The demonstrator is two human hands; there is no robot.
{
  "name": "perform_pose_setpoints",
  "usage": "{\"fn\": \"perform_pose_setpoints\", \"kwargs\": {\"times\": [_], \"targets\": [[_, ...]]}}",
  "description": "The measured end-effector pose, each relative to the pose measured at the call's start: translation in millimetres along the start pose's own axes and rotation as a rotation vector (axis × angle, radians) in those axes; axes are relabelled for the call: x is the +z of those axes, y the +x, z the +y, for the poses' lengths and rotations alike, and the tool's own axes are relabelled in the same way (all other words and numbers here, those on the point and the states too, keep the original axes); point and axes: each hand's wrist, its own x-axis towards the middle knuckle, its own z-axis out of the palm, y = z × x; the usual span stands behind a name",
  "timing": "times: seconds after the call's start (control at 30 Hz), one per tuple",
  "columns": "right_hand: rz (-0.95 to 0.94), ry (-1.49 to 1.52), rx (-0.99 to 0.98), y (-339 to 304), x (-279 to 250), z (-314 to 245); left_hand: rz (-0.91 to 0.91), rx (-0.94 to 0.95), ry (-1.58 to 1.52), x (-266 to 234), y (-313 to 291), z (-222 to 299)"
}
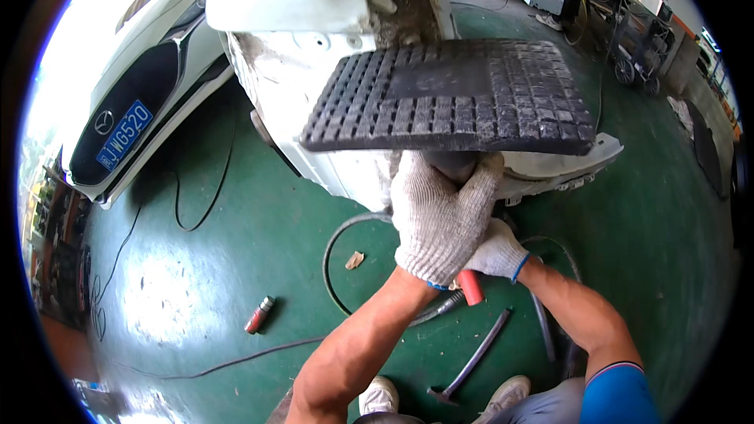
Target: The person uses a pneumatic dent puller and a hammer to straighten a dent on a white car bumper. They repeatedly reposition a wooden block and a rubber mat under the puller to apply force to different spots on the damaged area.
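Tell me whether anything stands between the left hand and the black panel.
Nothing visible does: in this view the left hand runs straight up to the lower edge of the black panel, which hides the exact contact.

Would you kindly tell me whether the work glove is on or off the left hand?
On: the white knitted glove covers the left hand, and its blue-edged cuff ends where the bare forearm begins.

Dark gridded pad [448, 94] looks like matt rubber or plastic, rough, kinda dusty. Both gloves [440, 216] are coarse, fuzzy knit cloth. Floor's [259, 259] smooth, shiny green. White car [145, 102], far left: glossy paint. Hammer [475, 353] nearby looks like dull, bare metal.
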Motion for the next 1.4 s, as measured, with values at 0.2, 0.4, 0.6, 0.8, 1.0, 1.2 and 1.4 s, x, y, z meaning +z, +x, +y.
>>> {"fn": "perform_pose_setpoints", "kwargs": {"times": [0.2,0.4,0.6,0.8,1.0,1.2,1.4], "targets": [[0.026,0.349,0.013,-9.2,-44.7,-32.4,-0.042,-0.050,0.097,-2.2,4.3,-3.1],[0.076,0.422,-0.160,8.3,-62.4,-61.3,-0.039,-0.040,0.018,-24.3,1.3,-10.6],[0.244,0.304,-0.176,12.3,-61.0,-62.6,0.027,0.065,0.053,-40.2,1.1,-4.2],[0.256,0.188,-0.118,10.8,-72.5,-47.9,-0.030,-0.161,0.302,-41.0,0.5,-0.2],[0.209,0.089,-0.104,4.5,-85.0,-67.5,-0.246,0.059,0.475,-134.7,-44.2,4.3],[0.347,0.326,-0.152,4.9,-92.0,-120.3,-0.461,-0.976,1.273,-388.0,-270.5,-53.4],[0.350,0.462,-0.176,10.6,-95.0,-130.5,-0.343,-1.138,1.510,-422.7,-444.7,-31.2]]}}
